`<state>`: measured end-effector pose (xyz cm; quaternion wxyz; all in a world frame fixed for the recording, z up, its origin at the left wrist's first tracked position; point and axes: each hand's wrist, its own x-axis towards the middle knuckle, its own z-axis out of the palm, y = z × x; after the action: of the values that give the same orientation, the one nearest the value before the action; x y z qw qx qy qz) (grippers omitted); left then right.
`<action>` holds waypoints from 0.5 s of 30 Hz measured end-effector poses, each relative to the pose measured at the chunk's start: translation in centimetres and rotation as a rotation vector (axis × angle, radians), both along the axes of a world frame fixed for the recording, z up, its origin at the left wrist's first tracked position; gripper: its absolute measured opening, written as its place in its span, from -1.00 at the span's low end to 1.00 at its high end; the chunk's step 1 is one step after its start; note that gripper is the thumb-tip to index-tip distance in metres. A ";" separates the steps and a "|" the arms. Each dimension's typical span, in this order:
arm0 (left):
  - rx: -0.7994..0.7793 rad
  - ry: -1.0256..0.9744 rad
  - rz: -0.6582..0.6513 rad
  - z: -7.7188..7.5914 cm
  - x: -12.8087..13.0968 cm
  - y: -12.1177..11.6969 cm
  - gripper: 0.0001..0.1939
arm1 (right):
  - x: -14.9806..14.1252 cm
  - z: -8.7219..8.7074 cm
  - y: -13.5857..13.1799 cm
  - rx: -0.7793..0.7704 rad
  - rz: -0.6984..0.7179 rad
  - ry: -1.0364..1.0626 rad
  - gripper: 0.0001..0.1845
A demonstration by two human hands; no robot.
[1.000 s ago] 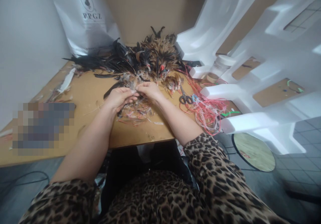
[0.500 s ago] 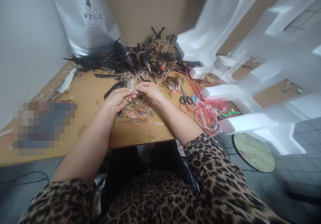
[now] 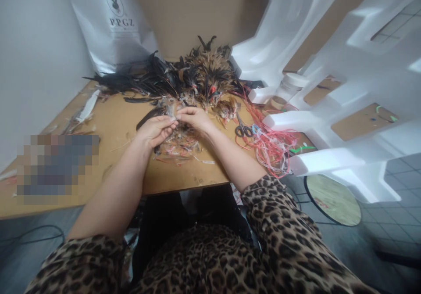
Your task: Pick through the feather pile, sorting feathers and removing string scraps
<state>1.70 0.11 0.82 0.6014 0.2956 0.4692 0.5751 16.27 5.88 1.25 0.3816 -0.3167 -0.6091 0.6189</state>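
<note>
A wooden table (image 3: 197,176) is filling the middle of the view, and its near edge is standing just in front of the person's dark trousers (image 3: 161,215). Nearest to the camera, the leopard-print sleeves (image 3: 95,256) are ending near the elbows, and both bare forearms are reaching forward over the table.

A flat heap of scraps (image 3: 180,147), with feather bits and thin strips, is lying partly under the hands. Just beyond it, the left hand (image 3: 154,129) and the right hand (image 3: 194,117) are meeting. On each hand, thumb and forefinger are coming together in a pinch, and they seem to be gripping the pale feathers (image 3: 171,109) at the fingertips; the exact point of grip is too small for telling. The other left fingers are curling loosely below.

Compared with half a second ago, very little is changing: only the joined fingertips are sitting slightly more to the left. In my judgement, this is meaning a fine adjustment, and the work is continuing at the same place.

To the right, black-handled scissors (image 3: 243,130) are lying beside the pink and white strings (image 3: 274,151). Farther away, long dark feathers (image 3: 131,83) and a brown feather bunch (image 3: 213,68) are resting, and behind them a white bag (image 3: 121,46) is standing
</note>
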 end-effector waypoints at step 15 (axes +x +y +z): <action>0.012 0.050 -0.074 -0.3 -0.1 -0.3 -0.93 | -0.3 -0.9 0.5 -0.167 0.057 0.101 -0.67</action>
<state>1.62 -0.16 0.55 0.6085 0.3309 0.4693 0.5477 15.94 6.38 0.39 0.3665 -0.2984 -0.5440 0.6933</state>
